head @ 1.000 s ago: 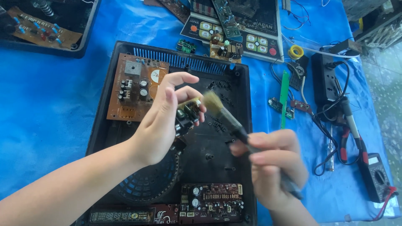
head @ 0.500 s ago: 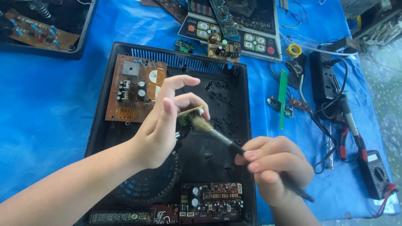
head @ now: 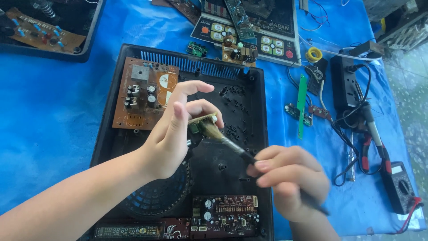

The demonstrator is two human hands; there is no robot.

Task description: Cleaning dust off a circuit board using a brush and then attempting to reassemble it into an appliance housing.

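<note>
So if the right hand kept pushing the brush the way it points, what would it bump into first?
The right hand points its black-handled brush up-left; its bristles already touch the small green circuit board pinched by the left hand.

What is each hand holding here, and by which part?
Left hand pinches a small circuit board by its edges; right hand holds a brush by its handle.
</note>
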